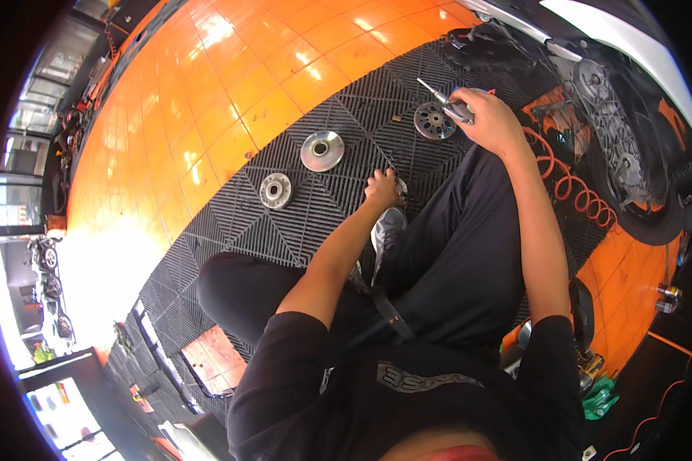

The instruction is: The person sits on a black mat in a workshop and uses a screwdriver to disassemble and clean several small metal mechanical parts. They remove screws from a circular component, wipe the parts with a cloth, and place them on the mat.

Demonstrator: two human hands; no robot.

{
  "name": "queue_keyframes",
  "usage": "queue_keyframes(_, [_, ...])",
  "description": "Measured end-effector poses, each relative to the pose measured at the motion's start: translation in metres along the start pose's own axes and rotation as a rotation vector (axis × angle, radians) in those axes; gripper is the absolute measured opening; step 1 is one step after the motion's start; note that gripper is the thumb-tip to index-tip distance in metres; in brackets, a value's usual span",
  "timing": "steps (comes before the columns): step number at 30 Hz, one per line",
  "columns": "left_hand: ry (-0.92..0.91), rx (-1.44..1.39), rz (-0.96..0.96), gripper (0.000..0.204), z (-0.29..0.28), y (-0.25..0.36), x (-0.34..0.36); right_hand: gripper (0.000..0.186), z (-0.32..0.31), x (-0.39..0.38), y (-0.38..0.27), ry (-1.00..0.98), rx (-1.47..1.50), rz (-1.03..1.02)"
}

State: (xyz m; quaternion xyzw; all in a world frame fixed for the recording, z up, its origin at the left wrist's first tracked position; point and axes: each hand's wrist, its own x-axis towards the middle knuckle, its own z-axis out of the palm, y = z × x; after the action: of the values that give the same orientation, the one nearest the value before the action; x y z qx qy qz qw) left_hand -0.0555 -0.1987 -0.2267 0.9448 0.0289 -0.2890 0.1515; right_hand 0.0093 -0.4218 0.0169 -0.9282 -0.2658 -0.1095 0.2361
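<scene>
My right hand (484, 119) is closed around an air blow gun (459, 113), whose thin metal nozzle points up and to the left. Just below the nozzle, a round metal plate with holes (434, 123) lies on the black ribbed mat. My left hand (381, 187) is low over the mat by my shoe, its fingers curled around a metal part (401, 187) that is mostly hidden. Farther left rest a shiny pulley disc with a central hub (322, 150) and a smaller round metal flange (275, 190).
A red coiled air hose (573, 184) runs along my right side. Beyond it stands a white motor scooter (630, 38) with its engine casing (611, 138) exposed. Black ribbed mat (231, 223) covers the floor here, with orange tiles (269, 61) beyond. A green cloth or bag (600, 397) lies behind right.
</scene>
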Motion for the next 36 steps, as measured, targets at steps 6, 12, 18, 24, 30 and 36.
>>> queue_keyframes(6, [0.224,0.050,0.102,0.085,-0.001,-0.014,0.004,0.025,0.000,-0.003,-0.003,0.008,0.037,0.059])
queue_keyframes(12, [0.367,0.099,0.335,0.074,0.007,-0.033,0.011,0.028,-0.001,0.000,-0.002,-0.055,0.018,0.116])
queue_keyframes(18, [0.483,0.133,0.370,0.072,0.027,-0.039,0.026,0.026,0.004,0.000,0.000,-0.008,0.009,0.074])
queue_keyframes(24, [0.519,0.215,0.404,0.064,0.018,-0.038,0.032,0.024,0.004,0.003,0.001,-0.008,0.073,0.122])
queue_keyframes(30, [0.515,0.162,0.429,0.050,0.021,-0.038,0.034,0.026,0.010,0.006,0.003,-0.043,0.027,0.143])
queue_keyframes(36, [0.533,0.211,0.508,0.058,0.023,-0.042,0.037,0.026,0.012,0.006,0.005,-0.050,0.012,0.152])
